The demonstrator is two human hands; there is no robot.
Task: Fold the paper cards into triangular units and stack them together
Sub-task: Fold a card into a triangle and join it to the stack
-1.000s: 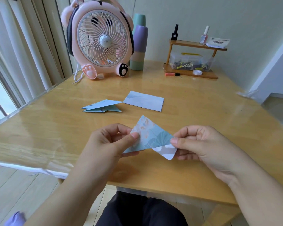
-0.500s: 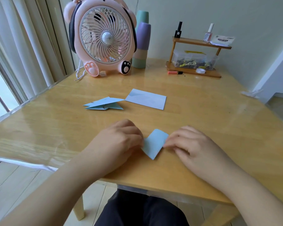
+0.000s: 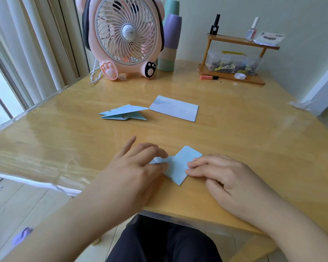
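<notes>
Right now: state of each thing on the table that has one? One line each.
paper card in work: partly folded, flat on the table, under both hands
left hand: pinches the card's left flap
right hand: fingertips press the card's right side
folded units: done, stacked
spare card: flat, unfolded
fan: upright; running or not, cannot tell
storage box: lid closed

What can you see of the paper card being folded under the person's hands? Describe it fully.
The paper card is pale blue, thin and partly folded, lying flat near the table's front edge with corners pointing away and toward the person. The right hand's fingertips press its right side; the left hand pinches a raised flap on its left.
</notes>
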